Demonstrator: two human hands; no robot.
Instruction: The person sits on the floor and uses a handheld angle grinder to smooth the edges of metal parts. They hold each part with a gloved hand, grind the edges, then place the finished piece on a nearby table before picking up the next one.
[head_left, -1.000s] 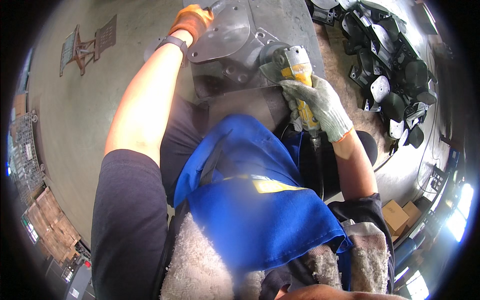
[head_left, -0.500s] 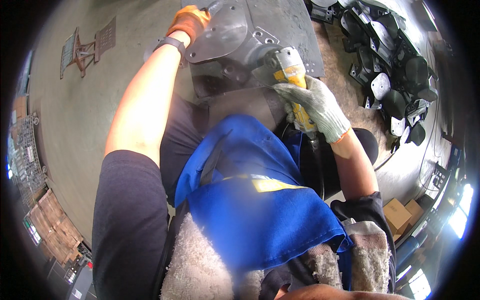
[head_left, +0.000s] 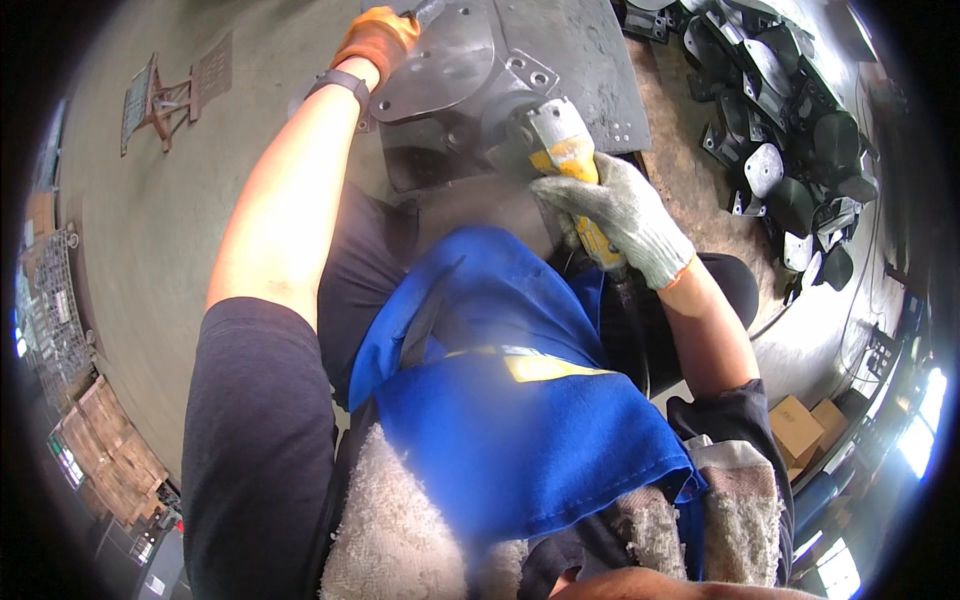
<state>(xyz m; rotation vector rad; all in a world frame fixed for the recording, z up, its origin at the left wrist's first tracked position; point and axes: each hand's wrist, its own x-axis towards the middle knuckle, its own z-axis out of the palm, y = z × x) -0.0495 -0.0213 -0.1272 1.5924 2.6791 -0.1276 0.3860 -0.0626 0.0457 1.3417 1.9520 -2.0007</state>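
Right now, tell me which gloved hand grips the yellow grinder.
The right hand, in the grey knit glove, grips the yellow grinder. The left hand, in orange, steadies the dark metal part.

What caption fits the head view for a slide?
Right hand runs a yellow angle grinder on a dark metal casting; left hand steadies it.

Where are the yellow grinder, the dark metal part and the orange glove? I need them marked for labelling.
yellow grinder (head_left: 563, 160): head view, on its yellow body.
dark metal part (head_left: 440, 70): head view, on its rounded plate.
orange glove (head_left: 375, 40): head view, on its back.
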